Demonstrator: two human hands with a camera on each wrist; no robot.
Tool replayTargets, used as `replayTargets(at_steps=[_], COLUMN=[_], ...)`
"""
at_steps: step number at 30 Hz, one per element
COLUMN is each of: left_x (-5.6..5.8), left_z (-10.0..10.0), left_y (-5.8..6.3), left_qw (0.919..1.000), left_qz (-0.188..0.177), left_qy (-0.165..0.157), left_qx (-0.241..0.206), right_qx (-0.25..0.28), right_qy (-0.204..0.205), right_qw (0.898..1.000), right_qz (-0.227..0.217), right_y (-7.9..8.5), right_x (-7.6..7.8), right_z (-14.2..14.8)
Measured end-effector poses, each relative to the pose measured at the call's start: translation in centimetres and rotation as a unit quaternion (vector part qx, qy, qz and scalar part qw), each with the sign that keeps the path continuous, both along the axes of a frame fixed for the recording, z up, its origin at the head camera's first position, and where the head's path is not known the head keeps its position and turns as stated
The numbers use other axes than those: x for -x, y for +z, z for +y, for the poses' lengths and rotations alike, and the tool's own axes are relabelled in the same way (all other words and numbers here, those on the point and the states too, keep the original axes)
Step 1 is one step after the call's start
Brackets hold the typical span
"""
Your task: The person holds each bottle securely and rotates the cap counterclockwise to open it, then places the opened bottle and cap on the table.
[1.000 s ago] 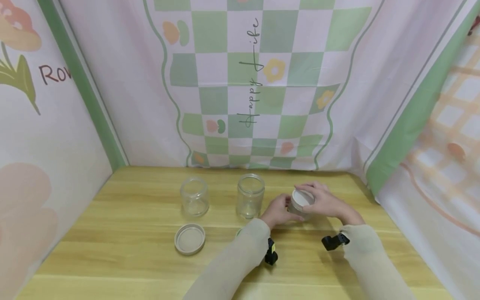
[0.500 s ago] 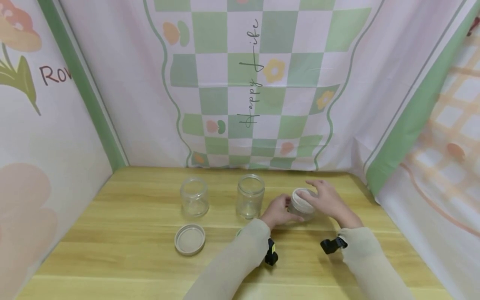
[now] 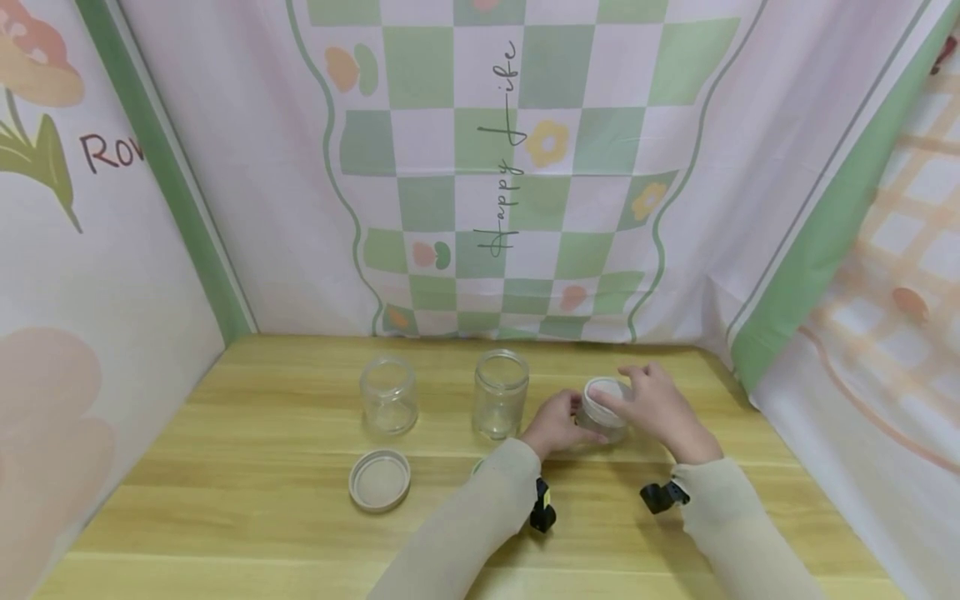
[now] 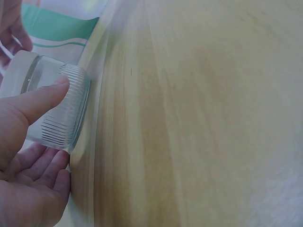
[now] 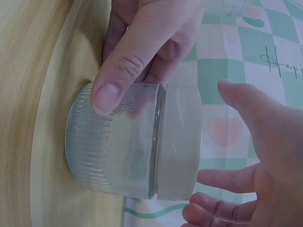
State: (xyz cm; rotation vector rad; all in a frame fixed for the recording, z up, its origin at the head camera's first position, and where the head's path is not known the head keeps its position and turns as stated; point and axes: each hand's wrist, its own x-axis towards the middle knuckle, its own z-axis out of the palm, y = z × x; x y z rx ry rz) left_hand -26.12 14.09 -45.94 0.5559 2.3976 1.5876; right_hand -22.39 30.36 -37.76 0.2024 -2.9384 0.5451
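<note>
On the right side of the table, my left hand (image 3: 557,423) holds a short ribbed glass jar (image 5: 118,146) round its body, thumb on the near side. A pale beige lid (image 5: 179,142) sits on the jar's mouth. My right hand (image 3: 660,410) hovers over this lid with fingers spread. In the right wrist view its thumb stands apart from the lid, while its other fingertips are right at the lid's edge. Left of my left hand stands a taller glass jar (image 3: 501,393) without a lid.
Another lidless glass jar (image 3: 389,396) stands farther left. In front of it a beige lid (image 3: 380,480) lies with its hollow side up. A green-edged round thing (image 3: 477,467) shows mostly hidden behind my left sleeve. A patterned curtain (image 3: 491,200) borders the table's back.
My right fingers have come off the lid they gripped a second ago and spread above it. The left hand keeps its hold on the jar.
</note>
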Motion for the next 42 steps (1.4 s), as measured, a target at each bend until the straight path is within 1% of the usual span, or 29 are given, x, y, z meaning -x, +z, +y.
replayTargets(at_steps=[3, 8, 11, 18, 24, 29, 37, 42], left_x=[0.0, -0.1, 0.0, 0.0, 0.1, 0.1, 0.0, -0.1], left_z=[0.0, 0.0, 0.0, -0.1, -0.2, -0.2, -0.2, -0.2], left_y=[0.0, 0.1, 0.2, 0.1, 0.1, 0.1, 0.2, 0.2], left_qw=[1.0000, 0.9999, 0.9999, 0.9999, 0.9999, 0.9999, 0.9999, 0.9999], left_qz=[0.001, -0.012, -0.016, -0.015, -0.008, -0.006, -0.001, 0.005], left_qy=[-0.001, 0.003, 0.004, 0.004, 0.005, 0.004, 0.002, -0.001], left_qx=[-0.002, -0.004, -0.002, 0.003, 0.005, 0.008, 0.011, 0.009], right_qx=[-0.011, -0.030, -0.033, -0.027, -0.014, -0.009, 0.023, 0.021], right_qy=[0.004, 0.017, 0.020, 0.019, 0.031, 0.051, 0.083, 0.116], right_qw=[1.000, 0.999, 0.998, 0.999, 0.999, 0.998, 0.996, 0.993], right_qz=[0.011, 0.036, 0.040, 0.036, 0.034, 0.032, -0.009, -0.016], right_y=[-0.1, -0.6, -0.7, -0.6, -0.7, -0.8, -0.4, -0.1], right_x=[0.0, 0.1, 0.1, 0.1, 0.1, 0.3, 0.6, 0.8], right_z=[-0.1, -0.2, -0.2, -0.3, 0.1, 0.5, 1.4, 1.9])
